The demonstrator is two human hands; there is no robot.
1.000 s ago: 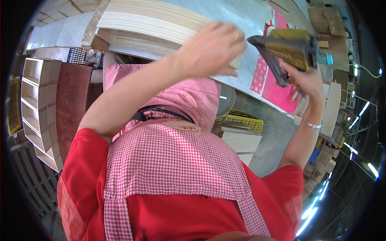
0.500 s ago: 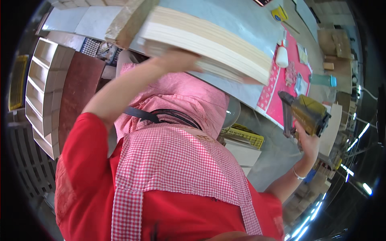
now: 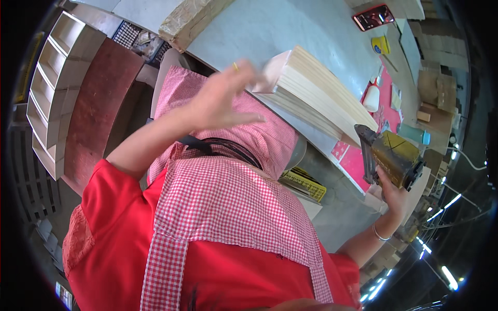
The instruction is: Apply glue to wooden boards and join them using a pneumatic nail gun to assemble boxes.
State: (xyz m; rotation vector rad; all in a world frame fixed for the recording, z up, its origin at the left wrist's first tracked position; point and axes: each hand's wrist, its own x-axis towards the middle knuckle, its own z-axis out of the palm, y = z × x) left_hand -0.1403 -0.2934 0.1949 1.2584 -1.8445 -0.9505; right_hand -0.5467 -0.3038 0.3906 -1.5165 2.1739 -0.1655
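A pale wooden box (image 3: 321, 85) stands on the blue-grey worktable (image 3: 275, 31) in front of me, its long side running toward the right. Just off its left end, my left hand (image 3: 228, 96) hangs in the air, fingers spread and somewhat blurred, holding nothing. My right hand (image 3: 391, 192) grips a nail gun (image 3: 397, 153) with a dark nose and a yellowish-brown body. The nail gun is up at the box's right end, its nose overlapping that end in view; I cannot tell whether they touch.
On the table's right lie a pink patterned sheet (image 3: 355, 166), a white bottle (image 3: 371, 97), a yellow tub (image 3: 380, 45), a phone (image 3: 373, 18) and a teal-lidded bottle (image 3: 414, 135). A taped carton (image 3: 192, 20) sits at the far left. Compartmented wooden boxes (image 3: 49, 98) stand left beside a reddish-brown board (image 3: 101, 109).
My left hand has let go of the wooden box and opened away from it. The box has shifted right and turned in view. The nail gun remains in my right hand.
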